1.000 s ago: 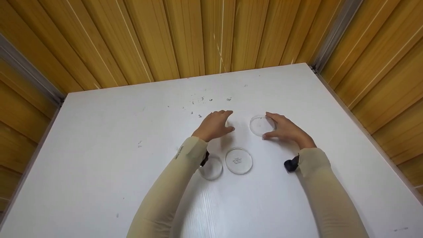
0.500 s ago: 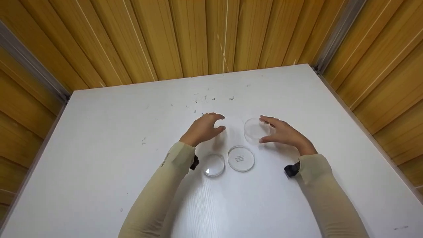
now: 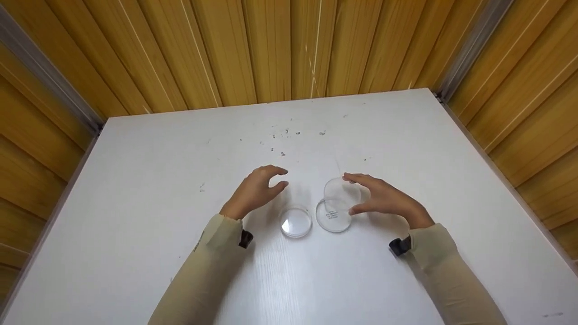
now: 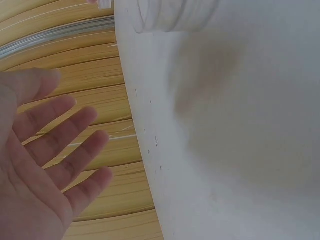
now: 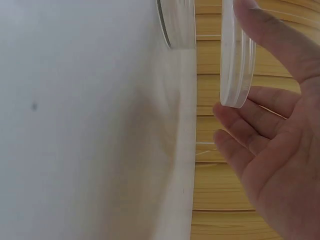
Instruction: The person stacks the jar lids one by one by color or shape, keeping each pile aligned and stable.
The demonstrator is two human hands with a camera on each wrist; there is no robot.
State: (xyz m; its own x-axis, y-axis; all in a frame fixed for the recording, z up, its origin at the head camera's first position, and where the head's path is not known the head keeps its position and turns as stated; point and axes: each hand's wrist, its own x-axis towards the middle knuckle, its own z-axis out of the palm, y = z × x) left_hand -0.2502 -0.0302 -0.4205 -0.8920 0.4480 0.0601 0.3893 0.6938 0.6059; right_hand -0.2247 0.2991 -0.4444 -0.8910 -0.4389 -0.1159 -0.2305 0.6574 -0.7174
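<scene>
My right hand (image 3: 384, 196) grips a clear petri dish (image 3: 337, 188) by its rim, thumb on one side and fingers on the other. In the right wrist view that petri dish (image 5: 236, 60) hangs above the tabletop. Below it, partly overlapped by it in the head view, lies a second petri dish with small printed text (image 3: 333, 223). Just left of that sits another clear petri dish (image 3: 296, 223), catching a bright reflection. My left hand (image 3: 255, 189) hovers up and left of this dish, touching nothing, its fingers relaxed and spread in the left wrist view.
The white tabletop (image 3: 149, 180) carries scattered dark scuff marks (image 3: 283, 135) toward its far side. Yellow wood-look panels (image 3: 266, 49) rise behind the table and at both sides.
My right hand has lifted its petri dish and brought it left and nearer, over the printed dish. My left hand has moved left and nearer, uncovering the left dish.
</scene>
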